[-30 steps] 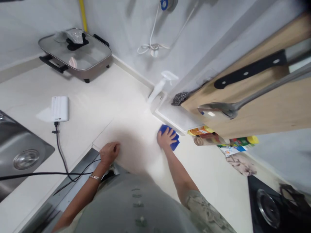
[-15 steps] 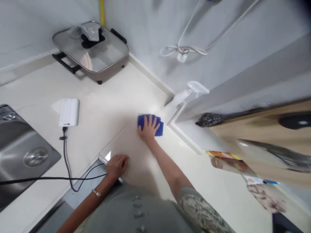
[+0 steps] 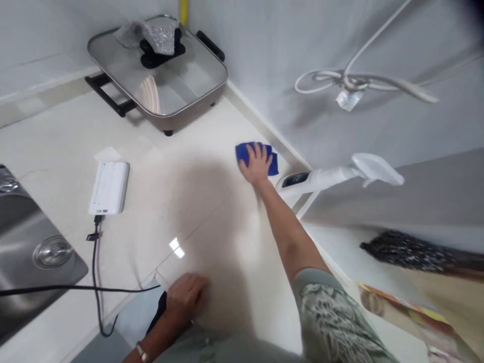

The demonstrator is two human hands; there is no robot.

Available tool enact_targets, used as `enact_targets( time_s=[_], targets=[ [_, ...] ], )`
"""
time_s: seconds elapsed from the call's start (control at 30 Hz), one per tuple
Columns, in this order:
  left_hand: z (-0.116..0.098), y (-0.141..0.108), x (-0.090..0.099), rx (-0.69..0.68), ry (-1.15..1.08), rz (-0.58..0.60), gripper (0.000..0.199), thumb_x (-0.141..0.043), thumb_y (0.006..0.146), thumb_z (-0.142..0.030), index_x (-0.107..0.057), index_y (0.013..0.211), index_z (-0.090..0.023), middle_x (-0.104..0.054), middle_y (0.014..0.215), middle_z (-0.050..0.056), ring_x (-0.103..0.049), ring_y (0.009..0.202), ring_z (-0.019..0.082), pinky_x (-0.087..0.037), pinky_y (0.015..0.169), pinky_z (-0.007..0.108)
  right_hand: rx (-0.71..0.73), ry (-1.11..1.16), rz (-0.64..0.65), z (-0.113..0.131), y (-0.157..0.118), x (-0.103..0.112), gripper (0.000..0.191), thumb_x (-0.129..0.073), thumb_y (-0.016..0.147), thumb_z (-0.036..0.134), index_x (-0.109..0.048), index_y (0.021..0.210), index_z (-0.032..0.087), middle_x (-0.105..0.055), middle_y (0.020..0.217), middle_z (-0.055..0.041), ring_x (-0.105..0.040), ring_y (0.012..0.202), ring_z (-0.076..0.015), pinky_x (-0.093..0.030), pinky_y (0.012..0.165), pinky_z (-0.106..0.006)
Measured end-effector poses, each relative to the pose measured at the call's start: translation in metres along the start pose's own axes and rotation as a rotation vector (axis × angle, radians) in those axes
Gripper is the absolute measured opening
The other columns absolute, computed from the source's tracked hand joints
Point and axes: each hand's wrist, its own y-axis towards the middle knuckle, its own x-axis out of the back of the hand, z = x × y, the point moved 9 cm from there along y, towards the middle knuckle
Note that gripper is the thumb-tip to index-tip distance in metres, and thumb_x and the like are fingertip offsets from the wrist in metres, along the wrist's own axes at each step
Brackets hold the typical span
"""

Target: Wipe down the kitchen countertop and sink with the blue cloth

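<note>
R hand (image 3: pixel 258 165) fingers spread on part-hidden blue cloth (image 3: pixel 274 166), L hand (image 3: pixel 186 298) blurred, can't tell fingers

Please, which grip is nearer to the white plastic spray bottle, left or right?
Right. The right grip lies on the blue cloth, close beside the bottle. The left grip is farther away, near the person's body, by the cream countertop's front edge.

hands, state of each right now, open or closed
Left hand: fingers curled near the counter edge; grip cannot be told.
Right hand: open, fingers spread on the blue cloth.
</note>
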Motion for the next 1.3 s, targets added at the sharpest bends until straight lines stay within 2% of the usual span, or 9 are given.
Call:
enact_targets(
  time_s=[0.17, 0.3, 0.4, 0.53, 0.67, 0.77, 0.87, 1.07, 1.3],
  targets=[
    [0.003, -0.005, -0.005, 0.028, -0.037, 0.004, 0.018, -0.057, 0.092, -0.012, -0.070, 0.094, -0.024, -0.073, 0.079, 0.000, -0.062, 0.071, 0.017, -0.047, 0.067, 0.030, -0.093, -0.013, -0.021, -0.020, 0.031, -0.004, 0.068, -0.027, 0.102, 0.047, -0.031, 0.162, 0.017, -0.020, 0.170, -0.0183, -0.017, 0.152, -0.0444, -0.021, 0.113, -0.078],
    [0.002, -0.005, -0.005, 0.018, -0.017, -0.001, 0.017, -0.059, 0.090, -0.011, -0.069, 0.092, -0.024, -0.072, 0.077, 0.000, -0.061, 0.068, 0.017, -0.046, 0.065, 0.030, -0.108, 0.022, -0.024, 0.016, 0.014, -0.007, 0.068, -0.019, 0.103, 0.042, -0.030, 0.161, 0.010, -0.014, 0.169, -0.0240, -0.013, 0.153, -0.0460, -0.015, 0.111, -0.081],
    [0.002, -0.006, -0.006, 0.014, -0.009, -0.008, 0.016, -0.058, 0.090, -0.013, -0.070, 0.091, -0.023, -0.073, 0.078, 0.001, -0.063, 0.070, 0.017, -0.048, 0.067, 0.030, -0.004, 0.065, -0.004, 0.082, -0.023, -0.004, 0.070, -0.036, 0.099, 0.046, -0.030, 0.163, 0.017, -0.018, 0.171, -0.0170, -0.013, 0.153, -0.0462, -0.011, 0.112, -0.083],
    [0.003, -0.009, -0.008, 0.020, 0.009, -0.033, 0.015, -0.058, 0.089, -0.015, -0.070, 0.090, -0.023, -0.073, 0.079, 0.002, -0.064, 0.071, 0.017, -0.049, 0.067, 0.031, 0.238, 0.110, 0.048, 0.169, -0.098, 0.006, 0.073, -0.044, 0.097, 0.048, -0.031, 0.163, 0.021, -0.016, 0.173, -0.0113, -0.007, 0.156, -0.0448, -0.006, 0.118, -0.078],
    [0.007, -0.014, -0.009, 0.044, -0.016, -0.068, 0.014, -0.058, 0.088, -0.016, -0.070, 0.087, -0.023, -0.073, 0.077, 0.003, -0.066, 0.072, 0.018, -0.049, 0.068, 0.030, 0.455, 0.173, 0.064, 0.201, -0.190, 0.022, 0.071, -0.049, 0.095, 0.046, -0.036, 0.162, 0.024, -0.019, 0.173, -0.0076, -0.007, 0.157, -0.0416, -0.004, 0.122, -0.072],
    [0.009, -0.018, -0.008, 0.048, -0.040, -0.099, 0.016, -0.057, 0.087, -0.015, -0.071, 0.086, -0.022, -0.073, 0.077, 0.003, -0.067, 0.073, 0.018, -0.051, 0.070, 0.030, 0.574, 0.211, 0.051, 0.193, -0.259, 0.032, 0.071, -0.055, 0.092, 0.044, -0.041, 0.159, 0.024, -0.025, 0.171, -0.0079, -0.010, 0.157, -0.0407, -0.005, 0.124, -0.069],
    [0.010, -0.021, -0.005, 0.067, -0.042, -0.126, 0.017, -0.055, 0.086, -0.015, -0.070, 0.083, -0.022, -0.073, 0.076, 0.003, -0.066, 0.071, 0.017, -0.052, 0.069, 0.030, 0.598, 0.224, 0.039, 0.168, -0.319, 0.039, 0.071, -0.058, 0.090, 0.041, -0.044, 0.157, 0.024, -0.029, 0.170, -0.0087, -0.013, 0.157, -0.0398, -0.008, 0.124, -0.068],
    [0.014, -0.022, -0.005, 0.116, -0.047, -0.099, 0.018, -0.053, 0.085, -0.016, -0.071, 0.083, -0.021, -0.073, 0.078, 0.004, -0.067, 0.074, 0.017, -0.052, 0.072, 0.029, 0.548, 0.232, 0.053, 0.096, -0.429, 0.049, 0.070, -0.059, 0.087, 0.037, -0.048, 0.155, 0.025, -0.034, 0.167, -0.0107, -0.018, 0.157, -0.0425, -0.018, 0.122, -0.073],
    [0.017, -0.021, -0.012, 0.145, -0.061, -0.066, 0.017, -0.054, 0.085, -0.016, -0.070, 0.084, -0.020, -0.073, 0.081, 0.005, -0.066, 0.077, 0.018, -0.051, 0.075, 0.030, 0.485, 0.258, 0.117, 0.006, -0.549, 0.053, 0.073, -0.056, 0.087, 0.035, -0.040, 0.158, 0.041, -0.044, 0.162, -0.0054, -0.033, 0.152, -0.0425, -0.030, 0.117, -0.077]
  ],
)
